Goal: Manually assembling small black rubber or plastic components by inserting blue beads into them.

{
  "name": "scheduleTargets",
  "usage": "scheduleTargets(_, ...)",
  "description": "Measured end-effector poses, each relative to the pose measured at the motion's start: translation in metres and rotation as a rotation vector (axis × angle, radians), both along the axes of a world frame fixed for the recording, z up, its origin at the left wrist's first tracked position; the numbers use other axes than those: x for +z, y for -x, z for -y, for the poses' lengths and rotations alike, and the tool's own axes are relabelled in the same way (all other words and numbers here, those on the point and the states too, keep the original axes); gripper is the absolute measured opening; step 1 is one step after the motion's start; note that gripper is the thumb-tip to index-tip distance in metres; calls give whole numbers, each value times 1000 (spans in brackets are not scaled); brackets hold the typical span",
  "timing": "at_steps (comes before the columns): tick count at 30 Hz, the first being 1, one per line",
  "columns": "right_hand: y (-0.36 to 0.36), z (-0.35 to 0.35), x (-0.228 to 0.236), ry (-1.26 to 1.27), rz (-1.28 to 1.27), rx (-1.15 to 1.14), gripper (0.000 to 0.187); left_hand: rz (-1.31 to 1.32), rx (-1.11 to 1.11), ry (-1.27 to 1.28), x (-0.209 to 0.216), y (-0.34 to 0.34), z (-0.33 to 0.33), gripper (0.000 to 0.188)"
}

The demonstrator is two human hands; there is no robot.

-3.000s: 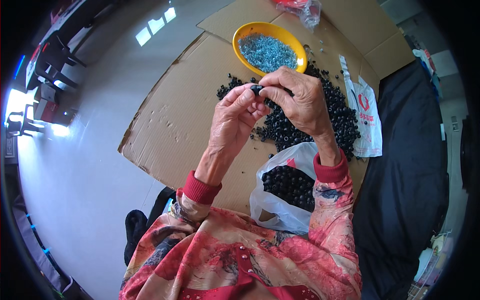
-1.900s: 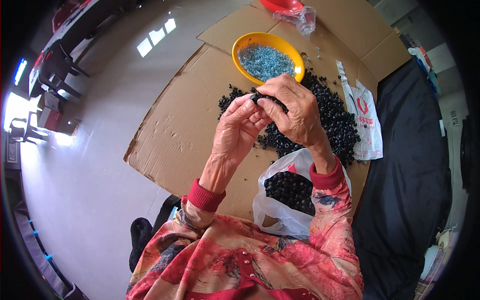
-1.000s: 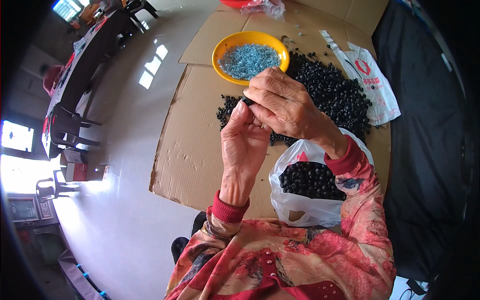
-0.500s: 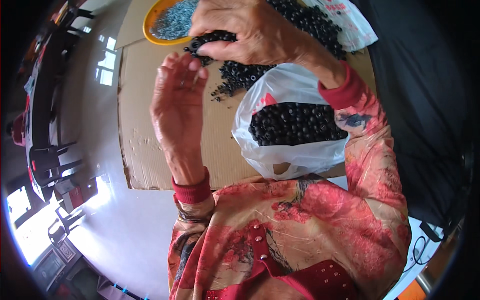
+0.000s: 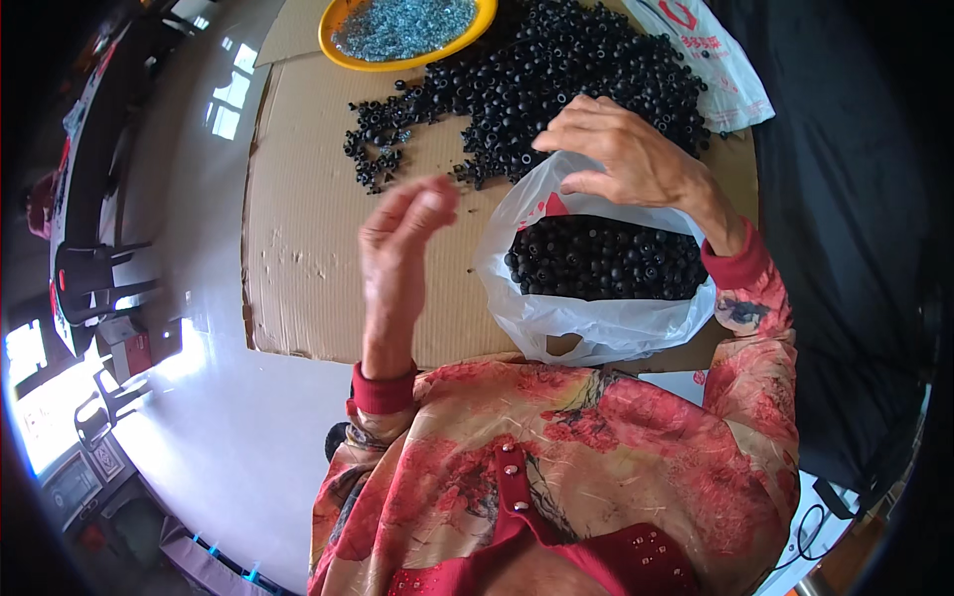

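My left hand [image 5: 405, 233] is raised above the cardboard, left of the bag. Its fingers are curled with the thumb against them, slightly blurred, and I cannot make out what they hold. My right hand [image 5: 621, 159] hovers over the far rim of a white plastic bag [image 5: 596, 323], thumb and fingers apart, with nothing visible between them. Small black bead-like pieces [image 5: 596, 258] with holes fill the bag's mouth. Beyond my right hand spreads a large heap of similar black pieces [image 5: 566, 70], trailing off into a small loose cluster [image 5: 373, 149] at its left.
A yellow-orange dish [image 5: 373, 65] of tiny clear bluish pieces stands at the far edge. The cardboard sheet [image 5: 298, 228] lies under everything. A white printed plastic bag [image 5: 730, 79] lies far right, beside black cloth [image 5: 835, 199]. Chairs and a dark table are off to the left.
My hands have come apart. The right has moved right and nearer, off the heap, and its fingers have opened. The left has drawn back nearer me and its fingers have closed.
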State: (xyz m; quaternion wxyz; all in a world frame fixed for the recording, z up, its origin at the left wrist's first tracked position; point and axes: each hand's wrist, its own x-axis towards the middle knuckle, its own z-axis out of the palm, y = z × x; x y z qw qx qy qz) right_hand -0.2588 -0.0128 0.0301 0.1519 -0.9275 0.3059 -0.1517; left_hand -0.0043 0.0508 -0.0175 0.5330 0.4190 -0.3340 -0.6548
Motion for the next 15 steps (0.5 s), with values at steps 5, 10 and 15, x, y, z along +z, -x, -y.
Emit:
scheduleTargets(5, 2, 9, -23, -88, -139, 32, 28, 506, -205, 280, -5, 29, -15, 47)
scheduleTargets(10, 8, 13, 27, -281, -109, 46, 11, 588, -239, 418, -3, 31, -16, 17)
scheduleTargets(15, -17, 40, 56, -377, -33, 7, 18, 552, -435, 567, 11, 29, -24, 12)
